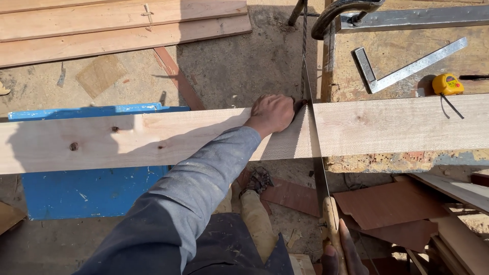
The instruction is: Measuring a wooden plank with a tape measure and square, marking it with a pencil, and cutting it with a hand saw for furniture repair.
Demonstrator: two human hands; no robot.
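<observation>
Plank [397,125] under left hand [272,113], saw [317,153] in right hand [342,252].

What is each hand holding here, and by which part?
The right hand grips the handsaw by its wooden handle. The left hand presses on the plank beside the blade, at its far edge.

The left arm reaches forward in a grey sleeve, its left hand [273,113] knuckles up, fingers curled downward; the right hand [340,253] sits low, fingers wrapped in a grip
</observation>
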